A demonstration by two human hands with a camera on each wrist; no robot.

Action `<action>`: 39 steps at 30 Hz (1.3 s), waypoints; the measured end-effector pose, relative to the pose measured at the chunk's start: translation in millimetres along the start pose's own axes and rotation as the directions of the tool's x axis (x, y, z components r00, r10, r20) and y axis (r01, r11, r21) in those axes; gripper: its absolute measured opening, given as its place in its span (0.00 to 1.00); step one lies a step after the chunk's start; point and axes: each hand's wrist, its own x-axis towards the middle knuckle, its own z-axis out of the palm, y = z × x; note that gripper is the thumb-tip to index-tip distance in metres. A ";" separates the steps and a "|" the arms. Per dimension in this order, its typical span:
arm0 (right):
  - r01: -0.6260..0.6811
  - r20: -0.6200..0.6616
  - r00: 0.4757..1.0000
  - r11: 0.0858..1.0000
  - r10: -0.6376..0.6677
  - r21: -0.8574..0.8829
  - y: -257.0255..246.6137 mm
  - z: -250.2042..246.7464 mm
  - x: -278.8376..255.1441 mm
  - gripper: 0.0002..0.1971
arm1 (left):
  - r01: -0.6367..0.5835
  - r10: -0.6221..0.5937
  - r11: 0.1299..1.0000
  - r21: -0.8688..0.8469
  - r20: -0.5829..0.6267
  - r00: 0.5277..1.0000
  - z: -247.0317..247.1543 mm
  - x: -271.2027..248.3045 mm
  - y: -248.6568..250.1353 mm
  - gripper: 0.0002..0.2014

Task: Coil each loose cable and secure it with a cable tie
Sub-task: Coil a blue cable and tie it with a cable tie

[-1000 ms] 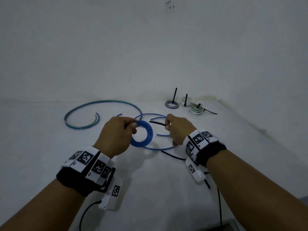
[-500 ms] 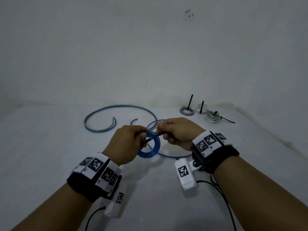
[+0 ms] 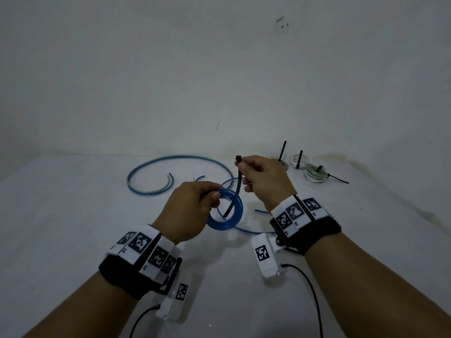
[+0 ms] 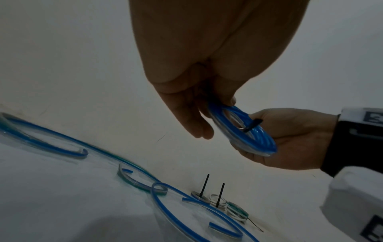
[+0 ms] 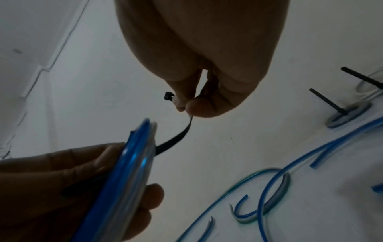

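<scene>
Head view: both hands are raised over a white table (image 3: 73, 215) that meets a white wall.
Left hand (image 3: 188, 211): fingers and thumb are curled around one side of the blue cable coil (image 3: 225, 213), holding it off the table; the right wrist view shows the thumb on one face and fingers on the other.
Right hand (image 3: 264, 179): thumb and forefinger pinch the black cable tie (image 3: 238, 184) just below its square head, which sticks up above the fingers.
Cable tie path: the strap runs down from the right hand and through the open middle of the coil; its tip shows inside the ring in the left wrist view (image 4: 251, 125).
Coil: several tight turns of blue cable, held tilted between the two hands.
Loose cables: a long blue-green cable (image 3: 175, 159) curves in a wide arc on the table behind the hands; a thinner blue cable (image 3: 253, 231) loops below the right wrist.
Finished coils: three small tied coils (image 3: 314, 175) lie close together at the far right near the wall, each with a black tie tail; two tails stand upright, one lies flat.
Wrists: both carry black bands with white marker tags and a small white camera unit.
</scene>
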 end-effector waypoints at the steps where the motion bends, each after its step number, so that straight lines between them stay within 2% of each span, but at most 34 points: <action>1: -0.003 0.004 1.000 1.000 0.003 0.009 -0.9 -0.4 -0.1 0.06 | -0.001 0.001 1.000 -0.002 0.011 1.000 -0.8 0.0 0.7 0.10; 4: 0.020 0.098 0.995 0.999 -0.016 -0.036 -4.8 1.7 -3.3 0.06 | -0.003 0.002 1.000 0.017 0.054 0.999 -2.7 0.7 3.2 0.11; 7: 0.098 0.219 0.973 0.985 -0.065 -0.142 -6.8 6.8 -8.4 0.07 | -0.013 0.008 0.996 0.088 0.061 0.998 -3.7 1.6 4.8 0.12; 11: 0.138 0.253 0.962 0.981 -0.101 -0.134 -6.5 9.9 -13.3 0.05 | 0.001 -0.008 0.991 0.137 0.050 0.999 -4.6 2.6 3.0 0.12; 14: 0.102 0.290 0.953 0.994 -0.085 -0.044 -7.4 12.6 -16.8 0.07 | -0.006 0.001 0.984 0.180 0.030 1.000 -3.4 4.0 2.8 0.12; 19: -0.002 0.270 0.963 0.999 -0.012 0.051 -10.6 16.5 -20.1 0.09 | -0.026 0.029 0.973 0.231 -0.007 1.000 -1.9 5.4 3.7 0.11; 24: -0.154 0.292 0.953 0.962 0.085 0.224 -7.1 19.7 -23.6 0.08 | 0.004 0.000 0.995 0.097 -0.046 0.999 -0.8 3.3 3.9 0.11; 27: -0.170 0.285 0.953 0.960 0.103 0.222 -6.2 22.6 -24.1 0.07 | 0.051 -0.053 0.998 -0.046 -0.054 0.997 0.7 4.2 3.5 0.11; 29: -0.093 0.225 0.973 0.981 0.053 0.171 -4.4 24.6 -22.7 0.06 | 0.069 -0.077 0.993 -0.094 -0.080 0.994 -0.1 5.7 1.9 0.10; 31: 0.074 0.129 0.989 0.996 -0.069 -0.039 -2.1 22.5 -22.1 0.11 | 0.095 -0.116 0.985 -0.145 -0.144 0.983 -4.2 9.0 -2.8 0.10; 33: 0.228 0.073 0.973 0.947 -0.217 -0.228 -3.3 17.9 -27.0 0.14 | 0.128 -0.166 0.973 -0.194 -0.192 0.967 -10.8 13.5 -9.3 0.11; 34: 0.307 0.100 0.952 0.912 -0.291 -0.270 -3.4 16.3 -30.3 0.14 | 0.142 -0.185 0.967 -0.210 -0.200 0.962 -14.2 15.9 -12.7 0.12; 36: 0.487 0.235 0.872 0.798 -0.428 -0.354 1.7 15.5 -36.2 0.15 | 0.164 -0.210 0.962 -0.219 -0.204 0.956 -18.4 19.7 -18.7 0.15; 39: 0.663 0.407 0.748 0.586 -0.524 -0.465 12.0 22.3 -45.0 0.17 | 0.191 -0.242 0.954 -0.233 -0.212 0.947 -18.7 21.5 -22.4 0.16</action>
